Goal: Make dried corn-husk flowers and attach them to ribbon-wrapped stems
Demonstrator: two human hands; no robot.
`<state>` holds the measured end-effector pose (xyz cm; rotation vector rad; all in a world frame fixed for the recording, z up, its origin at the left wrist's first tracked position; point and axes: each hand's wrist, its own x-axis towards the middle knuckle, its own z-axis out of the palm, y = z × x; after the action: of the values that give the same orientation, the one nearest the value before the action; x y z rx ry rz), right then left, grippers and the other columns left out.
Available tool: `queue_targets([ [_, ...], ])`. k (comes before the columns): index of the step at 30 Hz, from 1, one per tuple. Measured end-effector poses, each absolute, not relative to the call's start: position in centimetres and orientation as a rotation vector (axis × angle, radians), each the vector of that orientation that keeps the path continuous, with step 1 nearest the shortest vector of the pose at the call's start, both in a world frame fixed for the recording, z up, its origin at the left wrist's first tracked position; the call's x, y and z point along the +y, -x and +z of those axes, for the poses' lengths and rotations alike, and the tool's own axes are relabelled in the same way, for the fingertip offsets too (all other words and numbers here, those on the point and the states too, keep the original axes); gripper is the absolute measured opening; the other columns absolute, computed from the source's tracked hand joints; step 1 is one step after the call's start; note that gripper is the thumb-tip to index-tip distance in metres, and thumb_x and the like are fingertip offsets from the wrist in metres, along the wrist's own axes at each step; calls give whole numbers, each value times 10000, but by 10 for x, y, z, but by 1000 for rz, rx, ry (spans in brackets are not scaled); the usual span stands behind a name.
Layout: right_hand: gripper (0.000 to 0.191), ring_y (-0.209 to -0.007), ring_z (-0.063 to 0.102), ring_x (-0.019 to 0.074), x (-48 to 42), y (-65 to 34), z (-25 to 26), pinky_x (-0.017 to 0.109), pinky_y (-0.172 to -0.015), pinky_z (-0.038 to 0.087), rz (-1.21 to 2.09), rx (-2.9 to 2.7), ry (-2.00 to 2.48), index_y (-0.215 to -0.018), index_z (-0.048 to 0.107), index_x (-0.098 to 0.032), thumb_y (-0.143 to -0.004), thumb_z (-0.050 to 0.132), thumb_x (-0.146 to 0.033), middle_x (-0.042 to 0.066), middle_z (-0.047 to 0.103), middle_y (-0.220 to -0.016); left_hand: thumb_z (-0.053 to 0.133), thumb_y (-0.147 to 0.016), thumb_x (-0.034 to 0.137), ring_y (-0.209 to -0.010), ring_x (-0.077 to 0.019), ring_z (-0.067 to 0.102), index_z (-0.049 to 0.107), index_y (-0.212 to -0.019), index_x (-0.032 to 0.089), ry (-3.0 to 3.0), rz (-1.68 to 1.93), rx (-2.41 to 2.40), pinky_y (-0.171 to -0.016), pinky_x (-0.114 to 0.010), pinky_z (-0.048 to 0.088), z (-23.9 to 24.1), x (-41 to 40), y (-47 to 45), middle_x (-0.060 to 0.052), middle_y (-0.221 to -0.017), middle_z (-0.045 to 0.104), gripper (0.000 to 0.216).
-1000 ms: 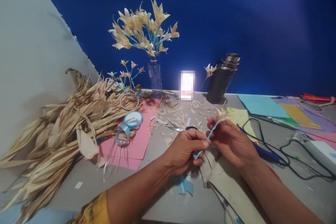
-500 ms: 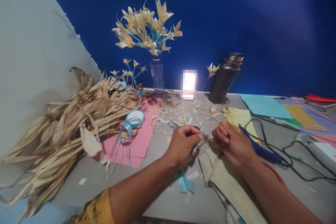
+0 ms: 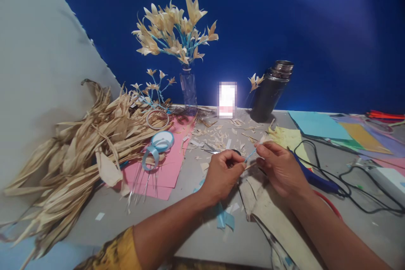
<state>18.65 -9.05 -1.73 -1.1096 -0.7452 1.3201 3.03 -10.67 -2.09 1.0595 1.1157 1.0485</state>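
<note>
Between my hands is a small corn husk flower on a stem wrapped in light blue tape (image 3: pixel 251 155). My left hand (image 3: pixel 221 175) is closed in a pinch on the stem's lower part. My right hand (image 3: pixel 281 168) is closed at the upper end, and its fingers hide most of the pale flower head. A thin straw-coloured strip shows below the stem, near my right fingers; what holds it is hidden. Scissors lie partly hidden behind my left hand. Cut pieces of blue tape (image 3: pixel 225 218) lie below my left wrist.
Dried corn husks (image 3: pixel 79 147) are heaped at the left, beside blue tape rolls (image 3: pixel 162 141) and pink paper (image 3: pixel 164 192). Behind stand a bottle of husk flowers (image 3: pixel 189 93) and a dark flask (image 3: pixel 270 93). A blue glue gun (image 3: pixel 321 180) with black cable lies right.
My right hand has moved up onto the stem near the flower, its fingers now covering much of the head. My left hand still pinches the stem, which leans more to the right.
</note>
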Motion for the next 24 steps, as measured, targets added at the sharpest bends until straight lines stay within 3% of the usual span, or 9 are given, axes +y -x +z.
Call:
queue_targets([
  [6,374,-639,504,92,-91,-188,-13,215,-548,471,1450,-658,1000,-680,726,-213,-498,1005,-383,-21,647,-787,860,-633,289,-452,-51,433,644,-790,141,-727,787,763,-365,-163,349,-20,-102,-25,38,-629,541,305],
  [11,342,-666,506,97,-91,-189,-14,224,-570,470,1534,-648,875,-778,746,-229,-569,982,-361,-22,660,-869,862,-659,240,-483,-62,483,646,-817,123,-596,627,546,-369,-144,302,-17,-99,-18,25,-631,530,291],
  [17,319,-743,556,126,-90,-193,-9,243,-603,490,1597,-644,827,-929,763,-243,-675,913,-363,16,694,-1012,866,-624,254,-433,-40,415,604,-789,147,-634,799,673,-363,-145,288,-16,-100,-21,47,-587,517,328],
  [20,348,-727,563,143,-87,-197,-9,258,-579,491,1604,-584,794,-899,741,-238,-690,880,-479,14,677,-906,859,-604,287,-430,-41,412,589,-764,157,-673,903,762,-369,-157,296,-17,-100,-23,48,-590,521,339],
  [24,290,-606,496,102,-85,-199,-14,206,-476,403,1510,-615,920,-752,695,-221,-643,931,-352,-29,608,-739,787,-677,325,-388,-57,402,595,-752,174,-843,1030,927,-374,-177,286,-19,-100,-25,70,-512,477,256],
])
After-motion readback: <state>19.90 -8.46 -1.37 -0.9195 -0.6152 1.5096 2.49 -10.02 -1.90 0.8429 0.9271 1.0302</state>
